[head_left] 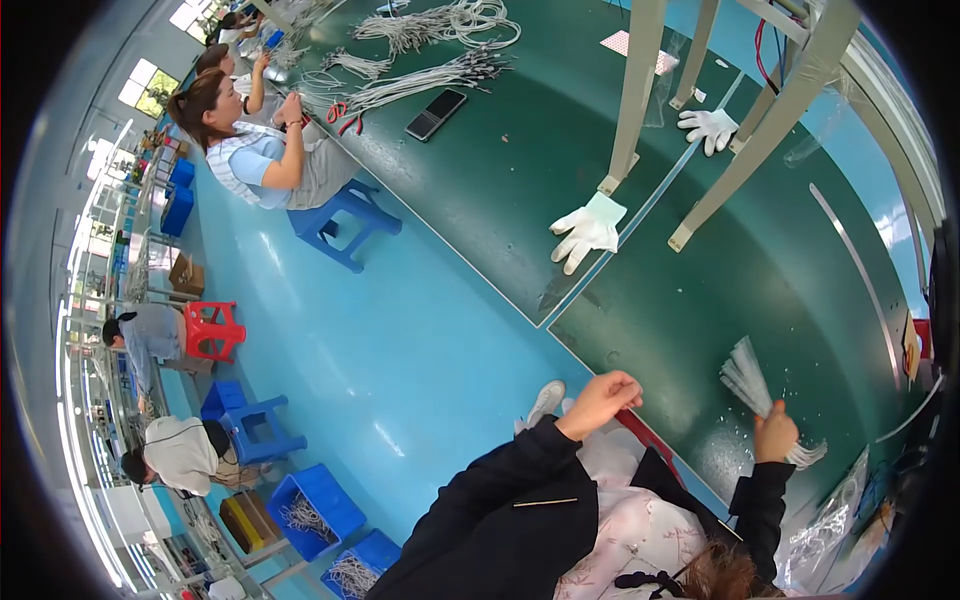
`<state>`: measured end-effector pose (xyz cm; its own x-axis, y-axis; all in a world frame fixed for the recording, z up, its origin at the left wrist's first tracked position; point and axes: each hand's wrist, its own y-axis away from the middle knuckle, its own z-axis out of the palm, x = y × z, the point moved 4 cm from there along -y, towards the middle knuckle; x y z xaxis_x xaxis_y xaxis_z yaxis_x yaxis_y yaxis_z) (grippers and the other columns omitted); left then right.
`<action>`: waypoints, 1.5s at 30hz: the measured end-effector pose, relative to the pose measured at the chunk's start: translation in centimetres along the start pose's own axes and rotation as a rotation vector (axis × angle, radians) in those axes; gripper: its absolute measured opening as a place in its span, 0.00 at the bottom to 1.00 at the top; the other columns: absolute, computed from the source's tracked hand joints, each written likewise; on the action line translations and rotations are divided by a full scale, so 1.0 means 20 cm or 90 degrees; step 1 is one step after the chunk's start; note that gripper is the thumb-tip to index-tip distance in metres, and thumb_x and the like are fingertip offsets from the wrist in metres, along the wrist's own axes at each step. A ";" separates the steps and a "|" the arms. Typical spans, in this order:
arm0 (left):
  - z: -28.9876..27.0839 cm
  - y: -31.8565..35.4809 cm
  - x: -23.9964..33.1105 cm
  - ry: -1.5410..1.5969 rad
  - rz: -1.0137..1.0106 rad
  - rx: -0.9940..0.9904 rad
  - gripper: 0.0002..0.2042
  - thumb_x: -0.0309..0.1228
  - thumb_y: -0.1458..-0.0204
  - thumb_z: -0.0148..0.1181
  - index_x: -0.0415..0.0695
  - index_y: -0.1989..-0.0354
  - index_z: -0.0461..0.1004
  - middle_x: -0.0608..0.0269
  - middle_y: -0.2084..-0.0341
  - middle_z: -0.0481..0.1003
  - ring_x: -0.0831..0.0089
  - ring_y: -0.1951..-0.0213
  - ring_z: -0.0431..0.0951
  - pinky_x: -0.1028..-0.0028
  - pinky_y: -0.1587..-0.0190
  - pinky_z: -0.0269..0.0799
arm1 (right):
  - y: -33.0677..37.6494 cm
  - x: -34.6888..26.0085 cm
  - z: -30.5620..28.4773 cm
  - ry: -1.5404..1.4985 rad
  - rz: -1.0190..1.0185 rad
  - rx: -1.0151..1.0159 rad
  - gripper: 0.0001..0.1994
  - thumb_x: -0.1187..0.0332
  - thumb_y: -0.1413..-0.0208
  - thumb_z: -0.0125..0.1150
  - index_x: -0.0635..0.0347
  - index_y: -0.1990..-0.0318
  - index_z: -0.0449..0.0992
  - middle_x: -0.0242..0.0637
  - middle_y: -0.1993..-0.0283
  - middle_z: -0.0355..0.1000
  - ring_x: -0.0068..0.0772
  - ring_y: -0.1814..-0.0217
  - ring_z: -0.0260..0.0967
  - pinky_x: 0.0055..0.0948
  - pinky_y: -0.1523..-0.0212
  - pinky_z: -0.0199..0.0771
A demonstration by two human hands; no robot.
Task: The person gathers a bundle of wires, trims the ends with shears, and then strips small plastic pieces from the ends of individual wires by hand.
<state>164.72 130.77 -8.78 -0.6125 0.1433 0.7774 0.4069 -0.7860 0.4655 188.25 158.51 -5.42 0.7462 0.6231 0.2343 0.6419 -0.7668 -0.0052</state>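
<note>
My right hand (775,436) is closed around a bundle of thin, whitish translucent strips (745,376) above the green table. The strips fan out beyond the fingers, and their other ends (807,455) stick out below the hand. Small white bits (787,380) lie scattered on the tabletop beside the bundle. My left hand (603,402) hovers by the table's near edge with its fingers curled together. Anything inside those fingers is hidden.
Two white gloves (588,232) (709,128) lie near the metal frame legs (637,100). Farther off are a phone (436,115), red-handled scissors (340,112) and bundled cables (430,78). Clear plastic bags (825,520) sit at right. Co-workers (250,150), stools (345,220) and blue bins (317,510) occupy the left.
</note>
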 end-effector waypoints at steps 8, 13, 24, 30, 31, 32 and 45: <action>0.19 -0.05 -0.21 0.035 0.040 -0.080 0.09 0.32 0.42 0.51 0.39 0.62 0.69 0.64 0.68 0.74 0.78 0.64 0.74 0.78 0.59 0.70 | 0.02 -0.09 0.18 -0.130 -0.052 -0.076 0.19 0.59 0.57 0.66 0.62 0.63 0.69 0.48 0.79 0.71 0.53 0.76 0.70 0.45 0.75 0.68; 0.25 -0.04 -0.30 0.058 0.027 -0.122 0.08 0.32 0.42 0.52 0.39 0.64 0.69 0.67 0.72 0.74 0.81 0.67 0.73 0.80 0.63 0.69 | 0.11 -0.10 0.21 -0.233 -0.066 -0.049 0.21 0.61 0.56 0.65 0.63 0.58 0.68 0.50 0.76 0.71 0.54 0.74 0.70 0.45 0.73 0.67; 0.23 -0.09 -0.33 0.034 0.067 -0.170 0.04 0.26 0.43 0.51 0.38 0.64 0.69 0.63 0.70 0.74 0.78 0.64 0.73 0.77 0.57 0.68 | 0.11 -0.24 0.13 -0.223 -0.083 -0.078 0.24 0.61 0.52 0.61 0.61 0.49 0.64 0.49 0.65 0.69 0.50 0.66 0.69 0.42 0.68 0.67; 0.35 -0.12 -0.50 0.018 0.058 -0.225 0.05 0.25 0.43 0.50 0.37 0.63 0.70 0.62 0.69 0.75 0.77 0.64 0.73 0.77 0.57 0.67 | 0.22 -0.21 0.18 -0.174 -0.115 -0.011 0.25 0.58 0.53 0.62 0.61 0.49 0.66 0.45 0.63 0.66 0.47 0.69 0.68 0.38 0.68 0.68; 0.37 -0.10 -0.53 0.010 0.067 -0.222 0.05 0.25 0.43 0.50 0.36 0.63 0.70 0.62 0.69 0.75 0.77 0.65 0.72 0.77 0.57 0.67 | 0.24 -0.20 0.18 -0.156 -0.131 0.008 0.25 0.59 0.53 0.62 0.62 0.49 0.66 0.44 0.62 0.66 0.46 0.68 0.68 0.37 0.68 0.68; 0.39 -0.09 -0.56 0.007 0.058 -0.222 0.05 0.25 0.43 0.50 0.36 0.63 0.70 0.62 0.69 0.75 0.77 0.65 0.72 0.77 0.57 0.67 | 0.25 -0.18 0.19 -0.143 -0.144 0.021 0.25 0.60 0.54 0.62 0.63 0.49 0.66 0.44 0.62 0.65 0.45 0.67 0.67 0.37 0.68 0.68; 0.56 0.08 -0.70 -0.067 0.243 0.048 0.08 0.27 0.43 0.51 0.36 0.59 0.69 0.60 0.66 0.74 0.76 0.65 0.72 0.77 0.58 0.68 | 0.44 -0.07 0.19 -0.170 -0.365 0.236 0.23 0.71 0.62 0.65 0.69 0.55 0.68 0.44 0.62 0.66 0.42 0.64 0.66 0.34 0.69 0.67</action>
<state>181.54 134.28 -14.21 -0.3361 -0.0870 0.9378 0.6428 -0.7490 0.1609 193.52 151.60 -9.39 0.2621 0.9636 0.0538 0.9267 -0.2357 -0.2925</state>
